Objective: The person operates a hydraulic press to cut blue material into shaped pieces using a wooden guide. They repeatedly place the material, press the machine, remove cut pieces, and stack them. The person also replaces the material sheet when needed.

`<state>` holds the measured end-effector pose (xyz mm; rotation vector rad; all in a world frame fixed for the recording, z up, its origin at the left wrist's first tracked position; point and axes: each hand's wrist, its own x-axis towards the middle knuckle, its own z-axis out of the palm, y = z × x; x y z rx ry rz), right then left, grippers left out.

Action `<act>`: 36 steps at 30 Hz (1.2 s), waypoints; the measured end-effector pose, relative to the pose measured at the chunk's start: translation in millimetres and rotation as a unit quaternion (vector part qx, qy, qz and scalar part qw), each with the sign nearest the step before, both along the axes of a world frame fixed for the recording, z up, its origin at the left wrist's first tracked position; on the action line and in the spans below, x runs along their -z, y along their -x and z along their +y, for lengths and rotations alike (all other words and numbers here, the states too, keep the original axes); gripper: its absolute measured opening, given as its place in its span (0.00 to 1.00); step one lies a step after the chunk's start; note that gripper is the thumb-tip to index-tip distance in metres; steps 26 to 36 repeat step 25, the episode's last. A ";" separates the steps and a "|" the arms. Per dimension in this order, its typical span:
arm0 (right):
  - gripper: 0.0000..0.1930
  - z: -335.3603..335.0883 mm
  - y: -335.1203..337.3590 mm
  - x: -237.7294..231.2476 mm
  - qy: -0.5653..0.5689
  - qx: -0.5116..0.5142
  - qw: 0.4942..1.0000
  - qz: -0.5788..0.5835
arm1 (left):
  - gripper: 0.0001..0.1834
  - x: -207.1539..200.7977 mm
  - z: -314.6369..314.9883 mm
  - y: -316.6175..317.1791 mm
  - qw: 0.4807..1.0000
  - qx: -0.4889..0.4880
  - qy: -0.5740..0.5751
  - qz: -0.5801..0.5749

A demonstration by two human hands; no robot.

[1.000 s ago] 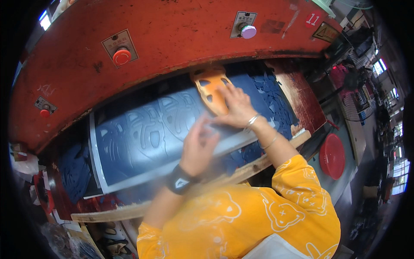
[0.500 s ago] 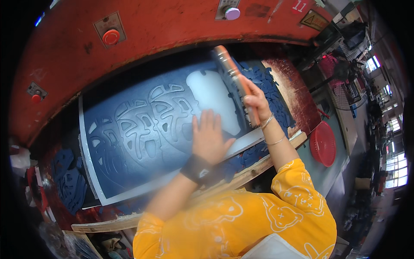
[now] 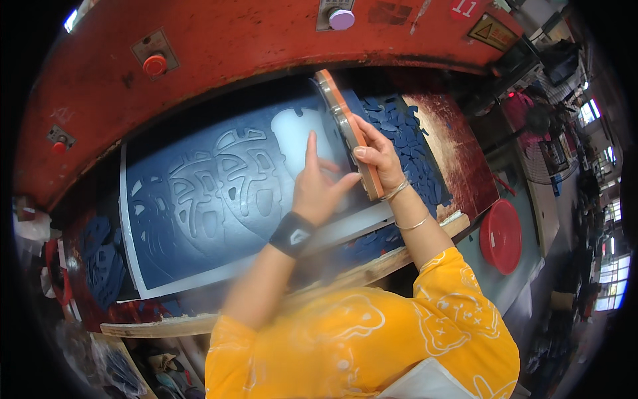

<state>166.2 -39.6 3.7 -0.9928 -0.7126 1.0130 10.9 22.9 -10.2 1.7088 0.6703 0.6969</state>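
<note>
A dark blue sheet [image 3: 199, 259] lies on a white board [image 3: 131, 266], with several cut outlines of curved shapes in it. Toward its right end, a long rounded opening [image 3: 299, 133] shows pale board. My right hand [image 3: 380, 156] grips a cutting die [image 3: 342, 120] with an orange-brown edge and metal along its side, tilted up on its long edge. Over the pale opening, my left hand [image 3: 319, 189] holds nothing; its index finger and thumb are stretched out, the other fingers blurred. Whether it touches the sheet I cannot tell.
A red machine body [image 3: 232, 40] with push buttons [image 3: 155, 64] spans the far side. Blue scraps [image 3: 405, 139] pile up at right, and cut blue pieces [image 3: 103, 266] lie at left. A wooden rail [image 3: 372, 272] runs along the near edge. A red basket [image 3: 500, 237] stands at right.
My left hand's fingers, spread over the sheet before, now have the index finger pointing out and others drawn in. The die stays in my right hand, turned slightly. The whole view has shifted a little.
</note>
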 end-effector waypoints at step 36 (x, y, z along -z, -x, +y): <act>0.21 -221.5 20.3 116.9 0.561 -0.430 0.669 0.231 | 0.14 147.1 -128.6 311.7 0.870 -0.098 0.246 0.416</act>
